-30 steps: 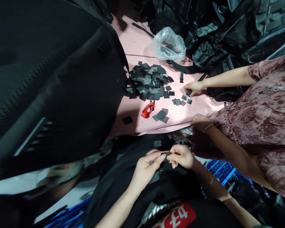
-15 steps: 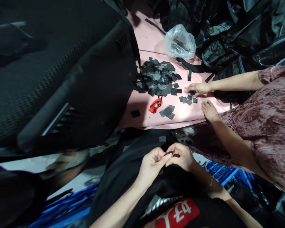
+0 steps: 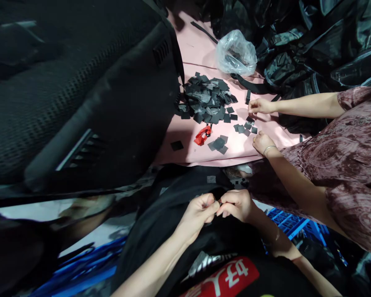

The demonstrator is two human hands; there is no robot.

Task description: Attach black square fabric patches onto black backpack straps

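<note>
My left hand (image 3: 200, 209) is closed, its thumb and index finger pinched together above my lap. Opposite it, my right hand (image 3: 236, 205) pinches too, and the fingertips of both hands meet. Between them sits a small dark piece (image 3: 219, 202), mostly hidden by the fingers, so its shape cannot be made out. On the pink table covering (image 3: 185, 159) ahead lies a heap of black square pieces (image 3: 208, 97). Nearer are a small stack of dark squares (image 3: 219, 143), a red item like thread snips (image 3: 202, 135) and a single black square (image 3: 177, 145).
A large black mesh-backed bag (image 3: 120, 103) fills the left side. At the right, a co-worker's hands (image 3: 262, 142) are by several small squares (image 3: 245, 128). A clear plastic bag (image 3: 236, 53) stands farther back, near piled black bags (image 3: 290, 70). Blue crates (image 3: 299, 227) are below.
My fingertips have closed further over the small dark piece, which shows less now. The co-worker's upper hand has lifted off the small squares; the lower one has slid left.
</note>
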